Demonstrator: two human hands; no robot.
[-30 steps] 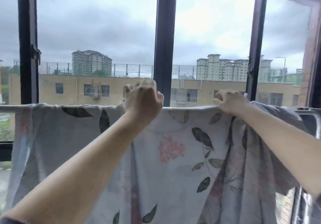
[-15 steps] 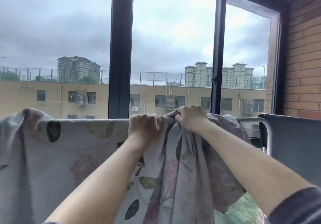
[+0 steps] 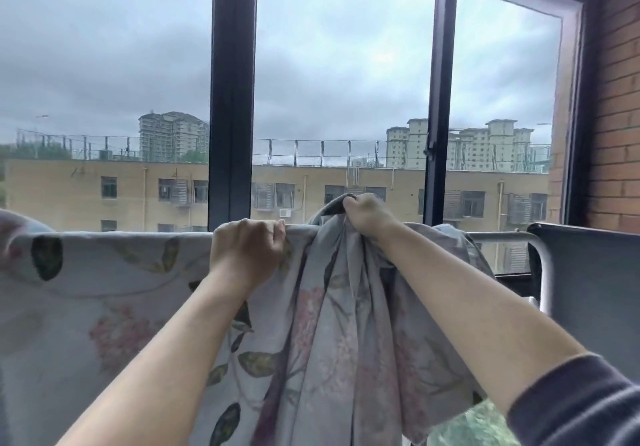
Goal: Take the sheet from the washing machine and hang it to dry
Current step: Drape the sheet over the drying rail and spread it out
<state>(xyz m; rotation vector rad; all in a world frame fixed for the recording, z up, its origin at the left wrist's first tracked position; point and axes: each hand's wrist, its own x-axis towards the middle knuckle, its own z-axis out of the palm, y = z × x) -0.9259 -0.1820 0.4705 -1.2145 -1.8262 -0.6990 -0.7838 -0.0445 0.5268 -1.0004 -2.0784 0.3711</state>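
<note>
- My left hand (image 3: 247, 248) is closed in a fist on the top edge of the sheet (image 3: 104, 307), pinning the fabric where it folds over the drying rail (image 3: 502, 236).
- My right hand (image 3: 369, 213) is closed too, its fingers (image 3: 349, 205) pinching a bunched fold of the sheet and lifting it a little above the rail line, just beside my left hand.
- The sheet is out of the washing machine and up at the window (image 3: 232, 99); no machine is in view here, so I judge the fetching part done.
- To the left of my left hand the floral cloth hangs flat and fairly smooth over the rail, running off the left edge of the view.
- Under my right hand it is another story: the cloth falls in a thick, twisted gather of folds, with more of it heaped over the rail towards the right.
- A short bare stretch of rail shows to the right of that heap, before it curves down next to a dark panel (image 3: 588, 289) by the brick wall (image 3: 616, 99).
- So I would say the hanging is well along but not finished: the bunched part needs drawing out along that free stretch and smoothing, or it will dry slowly in the folds.
- Whether the far side hangs evenly I cannot tell; it is hidden behind the rail.
</note>
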